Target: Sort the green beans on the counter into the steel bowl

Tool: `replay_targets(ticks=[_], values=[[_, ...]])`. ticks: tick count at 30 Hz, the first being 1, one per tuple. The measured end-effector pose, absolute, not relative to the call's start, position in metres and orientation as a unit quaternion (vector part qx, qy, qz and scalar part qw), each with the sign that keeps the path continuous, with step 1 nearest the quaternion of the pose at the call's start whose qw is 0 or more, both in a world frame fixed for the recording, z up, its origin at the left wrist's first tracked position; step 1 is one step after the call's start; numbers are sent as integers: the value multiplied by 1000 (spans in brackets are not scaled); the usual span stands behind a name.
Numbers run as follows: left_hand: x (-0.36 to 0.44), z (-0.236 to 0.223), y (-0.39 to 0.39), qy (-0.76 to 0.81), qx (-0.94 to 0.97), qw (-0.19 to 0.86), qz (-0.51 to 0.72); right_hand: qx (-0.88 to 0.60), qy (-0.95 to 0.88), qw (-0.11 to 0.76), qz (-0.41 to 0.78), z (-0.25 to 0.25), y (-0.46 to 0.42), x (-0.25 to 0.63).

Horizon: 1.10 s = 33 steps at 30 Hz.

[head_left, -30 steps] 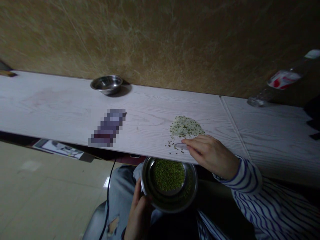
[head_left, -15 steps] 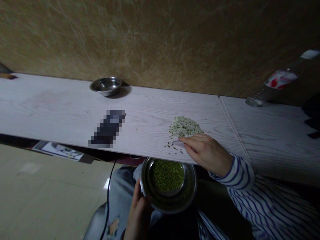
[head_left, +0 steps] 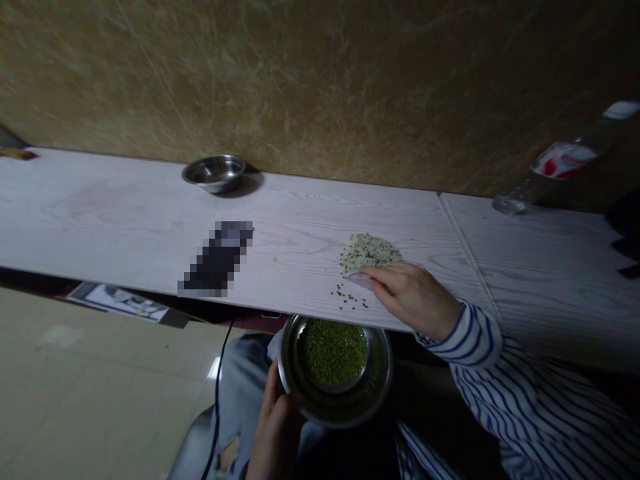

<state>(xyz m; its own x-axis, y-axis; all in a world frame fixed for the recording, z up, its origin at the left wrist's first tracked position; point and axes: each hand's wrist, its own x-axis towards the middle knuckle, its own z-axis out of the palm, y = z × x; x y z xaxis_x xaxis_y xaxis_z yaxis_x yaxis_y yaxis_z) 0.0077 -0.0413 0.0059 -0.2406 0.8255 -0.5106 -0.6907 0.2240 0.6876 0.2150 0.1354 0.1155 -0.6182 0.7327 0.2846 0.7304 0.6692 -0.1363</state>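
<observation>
Pale translucent scraper-like piece [head_left: 358, 279], pinched in the right hand [head_left: 420, 298], sits at a still-mixed white-and-green grain heap [head_left: 370, 251] on the whitish wooden table [head_left: 300, 220], stray green beans [head_left: 340, 288] nearby, while the left hand [head_left: 280, 417] clasps a round steel bowl [head_left: 380, 373] already holding many more.

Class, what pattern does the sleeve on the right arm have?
Blue stripes on white; the sleeve shows best in the head view.

Green mung beans [head_left: 334, 351] at six o'clock, silver bowl [head_left: 371, 393] there too, green-speckled white grain heap [head_left: 369, 250] at three, blue stripes running round a white sleeve [head_left: 523, 393] at four, marbled brown wall [head_left: 310, 87] at twelve
</observation>
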Motion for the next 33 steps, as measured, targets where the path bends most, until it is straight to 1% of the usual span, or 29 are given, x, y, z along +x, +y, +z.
replay_targets(ticks=[11, 17, 22, 27, 33], values=[[3, 2, -40, 495, 70, 612, 614, -471, -857, 206, 11, 124, 137, 236], [0, -2, -42, 487, 70, 609, 622, -464, -860, 211, 16, 124, 135, 236], [0, 0, -44, 490, 63, 607, 623, -467, -859, 210, 13, 126, 136, 236], [4, 4, -43, 489, 47, 600, 631, -433, -876, 212, 19, 124, 138, 228], [3, 3, -44, 487, 48, 601, 632, -412, -893, 183, 13, 118, 144, 216]])
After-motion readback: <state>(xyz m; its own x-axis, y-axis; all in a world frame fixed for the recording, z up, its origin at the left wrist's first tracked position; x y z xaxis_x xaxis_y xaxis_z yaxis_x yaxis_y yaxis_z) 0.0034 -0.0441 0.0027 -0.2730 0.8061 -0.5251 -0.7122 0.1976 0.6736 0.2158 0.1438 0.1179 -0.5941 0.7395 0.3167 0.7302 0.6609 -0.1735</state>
